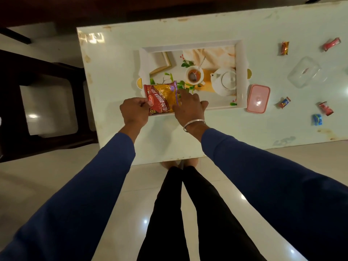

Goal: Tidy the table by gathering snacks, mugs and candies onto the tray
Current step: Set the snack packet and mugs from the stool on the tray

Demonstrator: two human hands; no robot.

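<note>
A white tray (243, 76) with a printed tea picture lies on the pale table (116, 59). A red and yellow snack packet (162, 97) lies over the tray's near left corner. My left hand (134, 112) pinches the packet's left edge. My right hand (188, 108) rests on its right side with fingers spread. Several wrapped candies lie to the right of the tray: an orange one (284, 48), a red one (331, 44), a red and blue one (284, 102), another red one (326, 108) and a blue one (317, 119).
A pink lidded box (258, 98) stands against the tray's right side. A clear plastic box (304, 74) sits further right. A dark chair (47, 102) stands at the table's left end. My legs are at the near edge.
</note>
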